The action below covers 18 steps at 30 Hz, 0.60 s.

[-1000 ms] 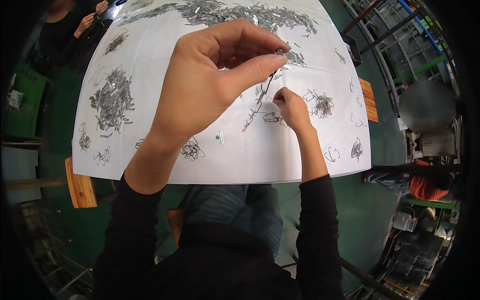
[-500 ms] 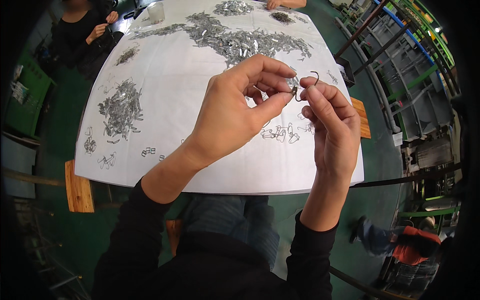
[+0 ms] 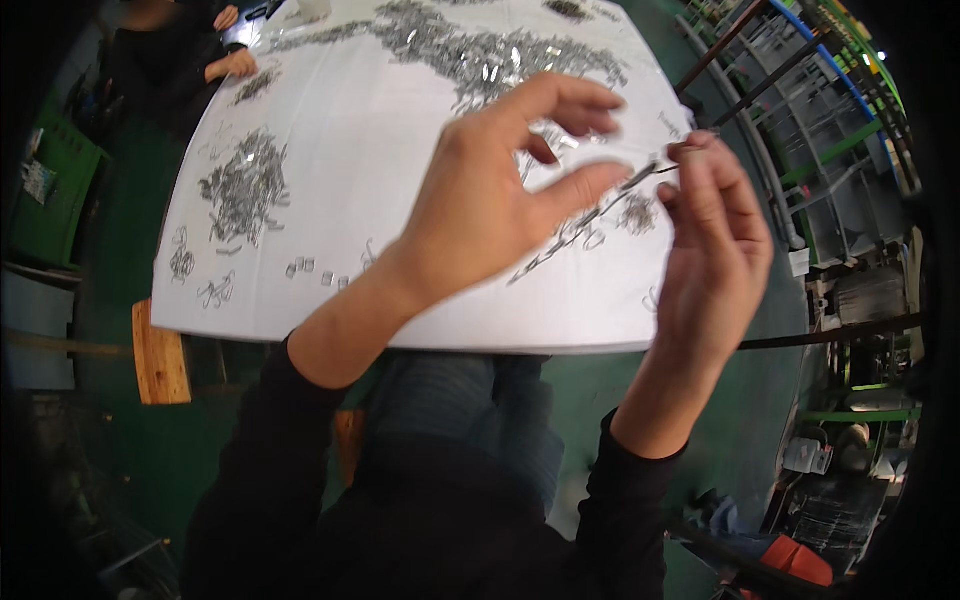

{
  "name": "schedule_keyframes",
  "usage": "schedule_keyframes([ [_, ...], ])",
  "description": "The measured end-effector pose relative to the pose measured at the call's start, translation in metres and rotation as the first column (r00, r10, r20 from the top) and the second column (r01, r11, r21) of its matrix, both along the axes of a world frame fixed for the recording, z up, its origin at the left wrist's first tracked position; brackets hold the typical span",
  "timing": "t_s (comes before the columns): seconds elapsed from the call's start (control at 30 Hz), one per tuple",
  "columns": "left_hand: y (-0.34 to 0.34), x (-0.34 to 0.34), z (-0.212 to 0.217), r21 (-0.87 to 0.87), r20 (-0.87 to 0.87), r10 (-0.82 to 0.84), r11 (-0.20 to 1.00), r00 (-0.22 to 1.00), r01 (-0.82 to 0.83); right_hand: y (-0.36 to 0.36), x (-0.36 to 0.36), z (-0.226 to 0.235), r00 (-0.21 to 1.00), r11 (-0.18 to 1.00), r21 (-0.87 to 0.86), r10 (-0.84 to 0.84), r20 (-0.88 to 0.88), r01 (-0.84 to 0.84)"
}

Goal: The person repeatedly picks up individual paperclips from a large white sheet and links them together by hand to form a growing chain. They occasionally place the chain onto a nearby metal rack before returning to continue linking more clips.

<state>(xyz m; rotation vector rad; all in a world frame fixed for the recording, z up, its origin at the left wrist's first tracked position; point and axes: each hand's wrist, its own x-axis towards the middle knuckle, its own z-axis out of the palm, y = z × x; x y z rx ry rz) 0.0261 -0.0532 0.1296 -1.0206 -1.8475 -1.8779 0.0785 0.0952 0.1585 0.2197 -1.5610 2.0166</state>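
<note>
My right hand (image 3: 715, 215) is closed in a pinch on a thin dark wire hook (image 3: 668, 170), mostly hidden by the fingers. My left hand (image 3: 500, 190) is apart from it, fingers spread and a little blurred, with nothing seen in them. From near the left thumb a dark broken streak (image 3: 570, 238) slants down over the table. It is too smeared to tell whether it is a chain or a small piece in motion. Beneath and beyond the hands lie bent wire pieces (image 3: 640, 213) and a wide heap of flat shiny metal pieces (image 3: 480, 62).
A white-covered table (image 3: 340, 150) carries another metal heap (image 3: 245, 190) at left, wire loops (image 3: 181, 255) and small square rings (image 3: 300, 266). A co-worker's hand (image 3: 238, 63) rests at the far left edge. Wooden stool (image 3: 162, 355) stands at the near left corner; racks (image 3: 800, 150) line the right.
My hands have moved apart, the right one going right. My left fingers have opened. The dark streak has appeared. The co-worker's hand has come down to the table, and the view has shifted slightly.
</note>
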Motion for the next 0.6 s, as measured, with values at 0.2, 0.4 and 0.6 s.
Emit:
schedule_keyframes([
  [0.2, -0.05, -0.021, -0.11, -0.653, 0.201, 0.307, 0.75, 0.93, -0.106, 0.027, 0.034, 0.007, 0.999, 0.997, 0.082, -0.013, -0.044, 0.016],
  [0.4, -0.054, -0.006, -0.2, -0.81, 0.007, 0.411, 0.537, 0.911, -0.236, 0.033, 0.071, -0.003, 0.992, 0.98, 0.158, -0.123, 0.032, 0.117],
  [0.6, -0.045, -0.007, -0.196, -0.792, 0.051, 0.309, 0.592, 0.95, -0.15, 0.027, 0.115, -0.029, 0.979, 0.958, 0.249, -0.174, 0.105, 0.143],
])
